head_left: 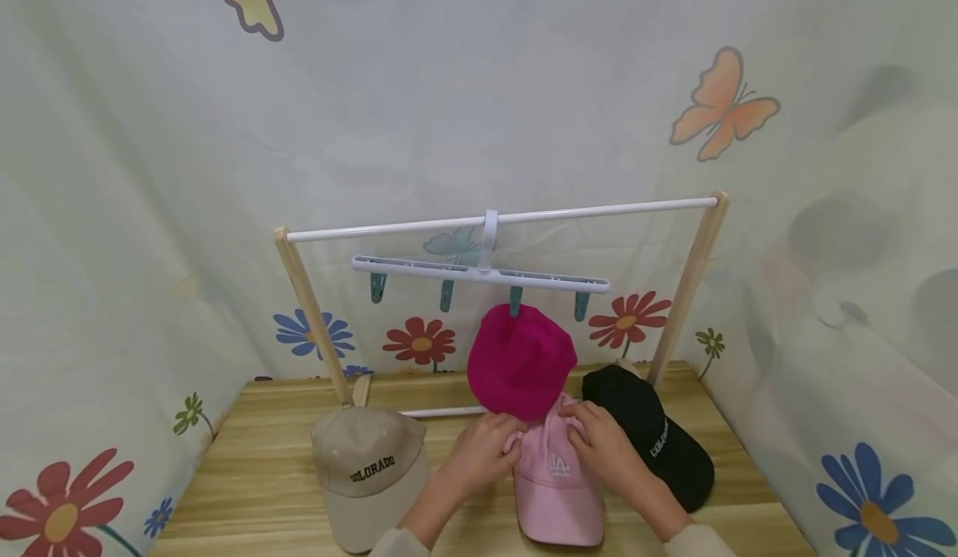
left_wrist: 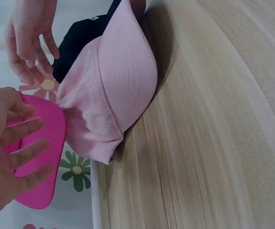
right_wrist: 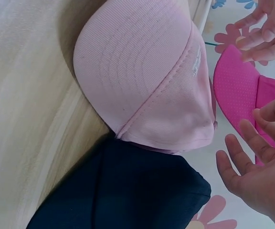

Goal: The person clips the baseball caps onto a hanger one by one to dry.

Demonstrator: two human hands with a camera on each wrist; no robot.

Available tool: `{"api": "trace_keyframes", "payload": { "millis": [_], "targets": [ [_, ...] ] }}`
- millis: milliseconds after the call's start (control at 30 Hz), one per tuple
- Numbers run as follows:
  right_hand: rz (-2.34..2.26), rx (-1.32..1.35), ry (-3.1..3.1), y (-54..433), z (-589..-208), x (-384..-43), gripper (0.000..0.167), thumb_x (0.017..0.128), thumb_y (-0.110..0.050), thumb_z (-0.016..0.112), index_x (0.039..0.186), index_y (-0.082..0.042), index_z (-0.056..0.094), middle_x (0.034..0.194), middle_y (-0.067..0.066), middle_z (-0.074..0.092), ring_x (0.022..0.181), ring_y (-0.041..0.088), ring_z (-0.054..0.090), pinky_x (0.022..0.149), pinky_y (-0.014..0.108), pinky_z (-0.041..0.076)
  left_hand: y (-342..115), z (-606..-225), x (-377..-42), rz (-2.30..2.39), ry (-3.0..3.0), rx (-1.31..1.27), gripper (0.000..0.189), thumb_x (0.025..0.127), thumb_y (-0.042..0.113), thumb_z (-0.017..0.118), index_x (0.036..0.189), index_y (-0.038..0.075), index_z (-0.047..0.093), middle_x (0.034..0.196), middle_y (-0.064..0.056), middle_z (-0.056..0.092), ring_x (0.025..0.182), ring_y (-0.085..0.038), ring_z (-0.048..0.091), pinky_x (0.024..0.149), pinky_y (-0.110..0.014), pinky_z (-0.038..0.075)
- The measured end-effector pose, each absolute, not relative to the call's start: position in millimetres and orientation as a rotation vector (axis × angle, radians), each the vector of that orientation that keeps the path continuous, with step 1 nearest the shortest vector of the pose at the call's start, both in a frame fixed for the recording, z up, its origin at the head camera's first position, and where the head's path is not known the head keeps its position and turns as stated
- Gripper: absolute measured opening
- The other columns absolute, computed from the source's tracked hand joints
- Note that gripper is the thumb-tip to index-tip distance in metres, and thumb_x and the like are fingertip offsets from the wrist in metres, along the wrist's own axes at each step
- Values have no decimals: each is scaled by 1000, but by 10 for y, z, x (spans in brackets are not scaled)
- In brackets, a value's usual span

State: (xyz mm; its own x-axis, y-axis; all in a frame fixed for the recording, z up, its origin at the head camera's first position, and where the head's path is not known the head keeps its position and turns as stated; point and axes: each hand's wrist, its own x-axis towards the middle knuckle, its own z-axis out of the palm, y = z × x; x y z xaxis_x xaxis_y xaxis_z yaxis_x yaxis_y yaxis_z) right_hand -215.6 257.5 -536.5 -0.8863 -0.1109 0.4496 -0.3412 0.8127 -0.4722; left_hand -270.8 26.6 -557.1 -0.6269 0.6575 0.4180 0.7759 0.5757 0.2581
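A magenta cap [head_left: 521,357] hangs by a green clip from the hanger [head_left: 479,275], its brim pointing down. Below it, a light pink cap [head_left: 560,507] with LA letters sits on the wooden table. My left hand [head_left: 482,451] is over the pink cap's left side; in the left wrist view its parted fingers [left_wrist: 26,157] are beside the magenta brim [left_wrist: 47,191]. Across from it, my right hand [head_left: 599,441] is raised over the pink cap's right side. The right wrist view shows its fingers [right_wrist: 245,160] spread and loosely bent, with nothing between them and thumb.
A beige COLORADO cap [head_left: 374,461] lies at the left, and a black cap [head_left: 651,432] lies to the right of the pink one. The hanger hooks over a white rod [head_left: 599,210] between wooden posts [head_left: 688,287]. A patterned curtain [head_left: 449,83] surrounds the table [head_left: 247,465].
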Motion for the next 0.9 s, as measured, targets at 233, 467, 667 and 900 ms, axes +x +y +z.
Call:
{"api": "trace_keyframes", "payload": {
  "millis": [233, 467, 667, 900],
  "targets": [
    [775, 352, -2595, 2569, -5351, -2201, 21, 90, 1, 72, 110, -5, 71, 108, 11, 68, 98, 27, 61, 84, 46, 53, 304, -5560, -2699, -570, -2541, -1185, 19, 94, 20, 67, 112, 18, 72, 112, 5, 72, 104, -16, 66, 87, -31, 55],
    [824, 321, -2641, 2552, -5343, -2232, 19, 93, -2, 69, 112, -4, 70, 113, 13, 67, 104, 29, 61, 90, 49, 53, 335, -5532, -2716, -610, -2500, -1167, 18, 92, 17, 69, 109, 17, 73, 110, 5, 73, 99, -15, 66, 83, -30, 55],
    [810, 316, -2653, 2546, -5343, -2260, 19, 94, -3, 69, 113, -5, 70, 109, 11, 67, 99, 26, 59, 86, 46, 53, 353, -5529, -2737, -641, -2520, -1147, 18, 92, 17, 68, 109, 17, 73, 110, 6, 73, 99, -15, 66, 83, -29, 55],
    [827, 315, -2663, 2541, -5326, -2286, 22, 94, -4, 70, 116, -5, 70, 112, 13, 67, 102, 28, 60, 90, 49, 54, 344, -5527, -2786, -680, -2566, -1126, 18, 94, 18, 67, 110, 17, 73, 112, 5, 72, 102, -16, 66, 87, -31, 54]
  ]
}}
